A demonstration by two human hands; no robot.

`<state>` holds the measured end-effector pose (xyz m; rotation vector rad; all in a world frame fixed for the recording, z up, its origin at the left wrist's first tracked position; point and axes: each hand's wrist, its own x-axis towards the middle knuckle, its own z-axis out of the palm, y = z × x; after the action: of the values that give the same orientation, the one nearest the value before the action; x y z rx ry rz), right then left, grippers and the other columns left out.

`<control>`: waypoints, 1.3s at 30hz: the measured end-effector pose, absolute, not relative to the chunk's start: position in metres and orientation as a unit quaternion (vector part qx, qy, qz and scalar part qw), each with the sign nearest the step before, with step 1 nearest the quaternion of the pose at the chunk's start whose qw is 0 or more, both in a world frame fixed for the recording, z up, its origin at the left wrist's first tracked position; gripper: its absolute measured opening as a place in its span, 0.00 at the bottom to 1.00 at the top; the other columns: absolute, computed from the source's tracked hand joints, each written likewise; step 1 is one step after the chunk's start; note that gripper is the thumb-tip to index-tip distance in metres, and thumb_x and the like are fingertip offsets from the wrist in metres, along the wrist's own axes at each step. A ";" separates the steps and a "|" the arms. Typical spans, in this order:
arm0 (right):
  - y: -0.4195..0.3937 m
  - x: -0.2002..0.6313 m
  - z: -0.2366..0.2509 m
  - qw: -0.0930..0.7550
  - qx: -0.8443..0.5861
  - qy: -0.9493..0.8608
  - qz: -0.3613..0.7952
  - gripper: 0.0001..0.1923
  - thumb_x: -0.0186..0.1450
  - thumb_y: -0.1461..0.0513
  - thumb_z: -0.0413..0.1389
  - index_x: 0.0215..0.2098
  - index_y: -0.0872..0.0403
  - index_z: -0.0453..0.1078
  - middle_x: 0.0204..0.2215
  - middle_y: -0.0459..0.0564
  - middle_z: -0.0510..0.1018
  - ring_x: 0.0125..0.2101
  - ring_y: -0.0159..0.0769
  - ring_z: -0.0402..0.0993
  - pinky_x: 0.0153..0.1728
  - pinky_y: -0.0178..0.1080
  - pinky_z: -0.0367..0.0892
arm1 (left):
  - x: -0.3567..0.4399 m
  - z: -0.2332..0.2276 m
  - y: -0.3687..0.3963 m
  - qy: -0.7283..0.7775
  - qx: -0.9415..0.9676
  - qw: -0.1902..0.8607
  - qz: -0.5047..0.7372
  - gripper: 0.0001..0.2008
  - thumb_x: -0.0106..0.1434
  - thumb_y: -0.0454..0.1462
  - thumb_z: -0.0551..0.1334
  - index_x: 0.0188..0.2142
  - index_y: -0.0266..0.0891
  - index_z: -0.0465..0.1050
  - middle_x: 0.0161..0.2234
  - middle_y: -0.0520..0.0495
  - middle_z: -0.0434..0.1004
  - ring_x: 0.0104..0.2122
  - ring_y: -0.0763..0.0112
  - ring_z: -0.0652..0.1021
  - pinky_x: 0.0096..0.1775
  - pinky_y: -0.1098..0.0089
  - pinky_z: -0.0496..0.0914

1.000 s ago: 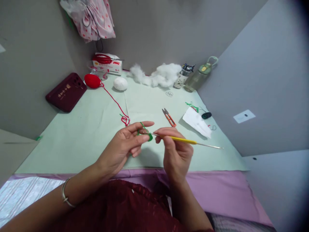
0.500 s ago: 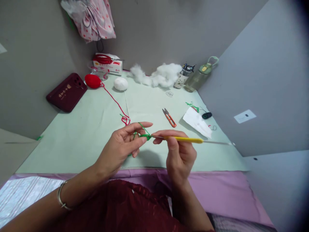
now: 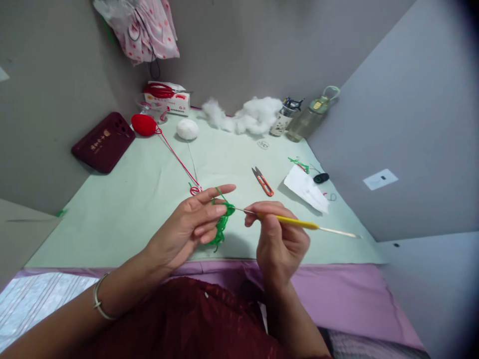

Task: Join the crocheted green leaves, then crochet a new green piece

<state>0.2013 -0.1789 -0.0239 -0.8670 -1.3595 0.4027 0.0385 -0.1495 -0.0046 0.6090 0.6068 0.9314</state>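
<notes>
My left hand (image 3: 189,222) pinches a small piece of green crochet work (image 3: 222,224) between thumb and fingers; part of it hangs down below the fingertips. Green yarn (image 3: 221,194) runs over the stretched-out index finger. My right hand (image 3: 282,239) grips a crochet hook (image 3: 295,221) by its yellow handle, like a pen. The hook's thin metal tip points left and meets the top edge of the green work. Its other metal end sticks out to the right.
Thread snips (image 3: 263,181) and white paper (image 3: 305,189) lie beyond my right hand. Red yarn (image 3: 144,125), a white ball (image 3: 187,129), white stuffing (image 3: 252,117), a pen cup (image 3: 280,121) and a bottle (image 3: 309,117) line the back. A dark red phone (image 3: 105,143) leans at left.
The green work has turned so that more of it shows below my left fingers. My right hand and the hook have shifted slightly right, and the hook's far end tilts lower.
</notes>
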 end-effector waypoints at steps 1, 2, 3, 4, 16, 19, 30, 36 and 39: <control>-0.178 0.201 -0.023 0.675 -0.380 -0.599 0.201 0.12 0.73 0.67 0.53 0.43 0.49 0.79 0.34 0.48 0.82 0.30 0.34 0.77 0.30 0.40 0.74 | 0.039 -0.004 -0.151 0.284 0.301 0.799 0.436 0.18 0.59 0.32 0.73 0.51 0.40 0.82 0.30 0.56 0.69 0.16 0.90 0.55 0.17 0.85 0.61; -0.177 0.201 -0.023 0.670 -0.376 -0.604 0.212 0.12 0.72 0.67 0.54 0.43 0.49 0.79 0.35 0.49 0.83 0.32 0.34 0.78 0.32 0.41 0.75 | 0.041 -0.004 -0.152 0.285 0.318 0.791 0.438 0.19 0.59 0.33 0.73 0.50 0.42 0.82 0.31 0.55 0.71 0.16 0.90 0.57 0.17 0.84 0.62; -0.176 0.200 -0.023 0.661 -0.376 -0.614 0.212 0.12 0.72 0.67 0.55 0.44 0.49 0.79 0.37 0.49 0.83 0.34 0.35 0.79 0.34 0.41 0.76 | 0.042 -0.004 -0.154 0.289 0.333 0.781 0.442 0.19 0.59 0.33 0.74 0.51 0.43 0.82 0.32 0.55 0.72 0.17 0.90 0.59 0.18 0.83 0.64; -0.176 0.199 -0.025 0.652 -0.378 -0.626 0.202 0.12 0.72 0.68 0.55 0.45 0.49 0.79 0.38 0.49 0.84 0.36 0.36 0.80 0.36 0.42 0.77 | 0.044 -0.005 -0.155 0.295 0.344 0.770 0.449 0.19 0.59 0.34 0.74 0.51 0.43 0.82 0.33 0.55 0.72 0.17 0.89 0.60 0.19 0.82 0.66; -0.175 0.203 -0.021 0.684 -0.390 -0.584 0.199 0.13 0.72 0.68 0.55 0.43 0.47 0.81 0.33 0.46 0.81 0.29 0.32 0.76 0.31 0.38 0.73 | 0.040 -0.007 -0.146 0.286 0.282 0.801 0.445 0.15 0.60 0.32 0.73 0.47 0.37 0.84 0.25 0.58 0.64 0.18 0.88 0.58 0.23 0.84 0.67; -0.173 0.201 -0.020 0.664 -0.381 -0.590 0.256 0.11 0.71 0.66 0.57 0.42 0.47 0.81 0.35 0.46 0.82 0.35 0.33 0.78 0.36 0.39 0.73 | 0.043 -0.007 -0.150 0.297 0.348 0.763 0.456 0.17 0.59 0.33 0.73 0.49 0.43 0.84 0.31 0.54 0.73 0.22 0.85 0.68 0.27 0.80 0.73; -0.172 0.208 -0.020 0.673 -0.367 -0.526 0.368 0.11 0.75 0.61 0.53 0.41 0.50 0.78 0.35 0.47 0.83 0.30 0.31 0.79 0.34 0.38 0.74 | 0.038 -0.009 -0.150 0.317 0.414 0.724 0.452 0.16 0.61 0.35 0.72 0.50 0.47 0.84 0.37 0.52 0.71 0.32 0.78 0.76 0.33 0.78 0.78; -0.183 0.204 -0.023 0.590 -0.398 -0.693 0.112 0.14 0.73 0.68 0.52 0.50 0.48 0.76 0.39 0.48 0.84 0.36 0.35 0.81 0.38 0.40 0.77 | 0.044 -0.008 -0.157 0.352 0.436 0.666 0.492 0.18 0.61 0.33 0.72 0.50 0.50 0.84 0.34 0.54 0.71 0.32 0.78 0.75 0.35 0.78 0.78; -0.183 0.201 -0.032 0.548 -0.388 -0.739 -0.054 0.18 0.69 0.69 0.57 0.54 0.47 0.76 0.44 0.52 0.84 0.43 0.40 0.81 0.41 0.43 0.78 | 0.046 -0.007 -0.158 0.338 0.389 0.694 0.503 0.22 0.58 0.33 0.74 0.53 0.48 0.82 0.33 0.54 0.73 0.30 0.79 0.74 0.33 0.79 0.77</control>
<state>0.2005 -0.1833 -0.0323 -0.9187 -1.7513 -0.1274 0.0465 -0.1580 -0.0071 0.8690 0.7539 1.1219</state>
